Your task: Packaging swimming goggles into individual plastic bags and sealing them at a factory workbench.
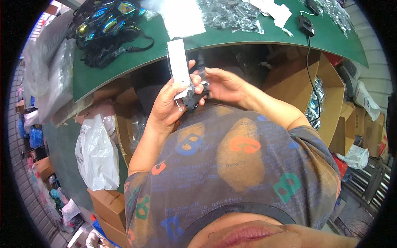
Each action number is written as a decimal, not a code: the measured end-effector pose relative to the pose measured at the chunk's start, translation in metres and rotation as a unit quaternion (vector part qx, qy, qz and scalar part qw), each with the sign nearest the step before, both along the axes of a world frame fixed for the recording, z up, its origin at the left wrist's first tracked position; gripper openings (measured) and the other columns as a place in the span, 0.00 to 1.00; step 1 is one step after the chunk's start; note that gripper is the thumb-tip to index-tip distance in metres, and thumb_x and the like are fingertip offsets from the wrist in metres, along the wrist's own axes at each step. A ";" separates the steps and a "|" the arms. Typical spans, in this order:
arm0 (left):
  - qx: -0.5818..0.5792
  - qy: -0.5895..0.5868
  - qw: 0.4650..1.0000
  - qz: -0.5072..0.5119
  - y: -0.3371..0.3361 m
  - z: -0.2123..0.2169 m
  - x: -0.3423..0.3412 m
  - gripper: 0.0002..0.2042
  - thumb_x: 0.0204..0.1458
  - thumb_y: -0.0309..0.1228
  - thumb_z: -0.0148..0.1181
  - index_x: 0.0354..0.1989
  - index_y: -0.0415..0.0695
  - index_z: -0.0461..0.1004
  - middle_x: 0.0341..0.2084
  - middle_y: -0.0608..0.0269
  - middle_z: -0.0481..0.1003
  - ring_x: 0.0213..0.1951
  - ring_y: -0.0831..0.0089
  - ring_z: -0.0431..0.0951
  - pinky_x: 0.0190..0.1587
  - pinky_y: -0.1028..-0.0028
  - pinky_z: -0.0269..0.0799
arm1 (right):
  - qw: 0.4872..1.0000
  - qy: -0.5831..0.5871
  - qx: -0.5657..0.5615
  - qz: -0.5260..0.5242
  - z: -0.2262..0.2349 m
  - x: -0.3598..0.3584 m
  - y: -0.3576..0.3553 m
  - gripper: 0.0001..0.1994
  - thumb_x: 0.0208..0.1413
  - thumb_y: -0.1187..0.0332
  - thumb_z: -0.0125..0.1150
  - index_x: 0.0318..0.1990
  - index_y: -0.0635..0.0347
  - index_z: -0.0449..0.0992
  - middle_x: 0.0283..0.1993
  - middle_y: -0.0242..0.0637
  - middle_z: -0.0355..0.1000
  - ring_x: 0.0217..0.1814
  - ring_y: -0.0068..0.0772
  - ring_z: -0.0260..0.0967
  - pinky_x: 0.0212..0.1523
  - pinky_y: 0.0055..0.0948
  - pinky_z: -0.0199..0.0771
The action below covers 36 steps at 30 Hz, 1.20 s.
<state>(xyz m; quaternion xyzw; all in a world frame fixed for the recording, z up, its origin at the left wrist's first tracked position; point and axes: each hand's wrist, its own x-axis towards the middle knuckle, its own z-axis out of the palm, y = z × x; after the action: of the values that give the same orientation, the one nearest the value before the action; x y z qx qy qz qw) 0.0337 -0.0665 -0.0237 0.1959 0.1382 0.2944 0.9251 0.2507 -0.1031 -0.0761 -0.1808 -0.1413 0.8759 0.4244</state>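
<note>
Below the green table (pixel 124 68) edge, the left hand (pixel 167 103) has its fingers curled around a white card package (pixel 179 66) standing nearly upright, long axis pointing toward the table, while the right hand (pixel 223 84) pinches its dark lower end.

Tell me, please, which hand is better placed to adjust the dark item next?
Probably the right hand: its fingers already rest at the dark item beside the white card. The left hand is occupied, gripping card and item together.
</note>
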 end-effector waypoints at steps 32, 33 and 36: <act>0.143 0.185 0.972 0.032 -0.008 -0.004 0.031 0.14 0.69 0.36 0.52 0.56 0.43 0.63 0.41 0.57 0.73 0.41 0.68 0.79 0.40 0.64 0.84 | 0.769 -0.485 0.358 -0.215 0.071 0.003 0.088 0.18 0.67 0.66 0.60 0.60 0.65 0.74 0.47 0.35 0.81 0.51 0.22 0.76 0.52 0.28 0.76; 0.107 0.162 0.981 0.009 -0.007 -0.001 0.027 0.14 0.69 0.35 0.51 0.57 0.43 0.63 0.41 0.57 0.73 0.40 0.69 0.78 0.38 0.64 0.84 | 0.769 -0.475 0.362 -0.229 0.068 0.002 0.086 0.18 0.67 0.66 0.60 0.60 0.65 0.74 0.47 0.36 0.81 0.51 0.21 0.76 0.52 0.28 0.76; -0.002 0.115 0.992 -0.050 -0.003 0.013 0.009 0.18 0.68 0.33 0.50 0.64 0.43 0.62 0.39 0.58 0.73 0.38 0.70 0.76 0.30 0.68 0.81 | 0.347 -0.616 0.660 -0.253 0.069 0.006 0.075 0.17 0.57 0.72 0.64 0.54 0.60 0.77 0.47 0.39 0.79 0.50 0.38 0.79 0.50 0.35 0.78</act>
<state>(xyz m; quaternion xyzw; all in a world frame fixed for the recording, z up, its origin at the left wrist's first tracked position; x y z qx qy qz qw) 0.0423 -0.0697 -0.0110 0.2334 0.2341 0.2226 0.9172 0.2572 -0.0280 -0.0068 -0.3580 -0.8429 -0.0084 0.4016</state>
